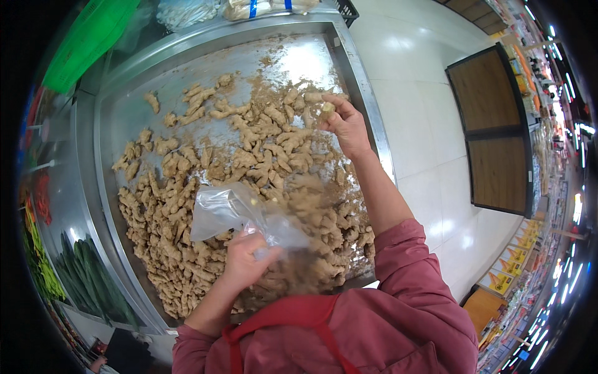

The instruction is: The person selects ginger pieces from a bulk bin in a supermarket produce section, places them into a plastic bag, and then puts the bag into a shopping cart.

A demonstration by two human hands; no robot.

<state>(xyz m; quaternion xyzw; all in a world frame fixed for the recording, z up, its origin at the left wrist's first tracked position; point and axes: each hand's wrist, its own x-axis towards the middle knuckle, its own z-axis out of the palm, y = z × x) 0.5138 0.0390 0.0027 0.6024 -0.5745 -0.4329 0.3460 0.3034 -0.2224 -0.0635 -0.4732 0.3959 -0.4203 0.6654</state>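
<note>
My left hand [247, 257] grips the gathered part of a clear plastic bag [229, 208], whose film spreads above the ginger. My right hand [345, 122] is at the upper right of the heap, with a small pale piece of ginger [328, 108] between thumb and fingers. Just behind those fingertips lies another ginger root [314, 97]. Many ginger roots [173, 233] are piled in a shallow stainless steel bin [135, 89], thickest at the near left. Part of the heap near the bag looks blurred.
Loose soil [266, 86] covers part of the bin floor. A green plastic crate [88, 42] stands at the upper left, cucumbers [91, 276] lie in a bin at the left, and bagged goods [252, 8] sit beyond the far rim. Wooden-panelled display units [495, 126] stand across the tiled floor.
</note>
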